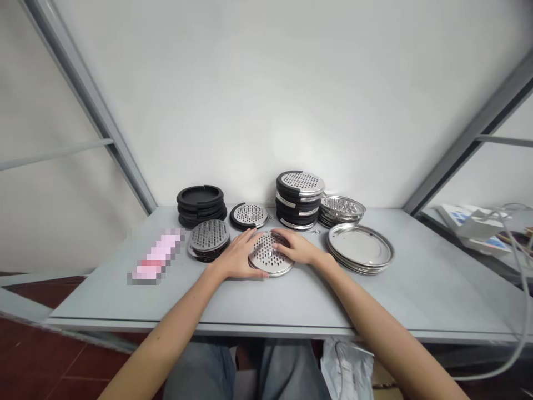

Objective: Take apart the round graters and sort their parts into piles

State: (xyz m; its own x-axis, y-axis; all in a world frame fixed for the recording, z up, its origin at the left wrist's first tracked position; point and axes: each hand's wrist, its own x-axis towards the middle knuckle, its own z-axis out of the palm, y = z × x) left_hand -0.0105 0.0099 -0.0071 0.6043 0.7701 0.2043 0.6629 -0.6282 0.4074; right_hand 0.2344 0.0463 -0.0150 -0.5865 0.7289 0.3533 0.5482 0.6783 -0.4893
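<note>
A round metal grater plate (270, 256), full of slotted holes, lies flat on the table between my hands. My left hand (241, 256) curves round its left rim, fingers at the back and thumb at the front edge. From the right, my right hand (296, 245) grips the far right rim, its thumb resting on the perforated face. Just left of my left hand is a stack of loose grater plates (209, 236). A stack of shallow metal dishes (361, 246) stands beside my right forearm.
Black ring covers (200, 197) are stacked at the back left. Behind my hands are a grater with a black rim (250, 215) and a tall stack of similar ones (300, 183). More metal graters (342, 206) sit beside that. A blurred pink item (156, 256) lies left; metal posts flank the table.
</note>
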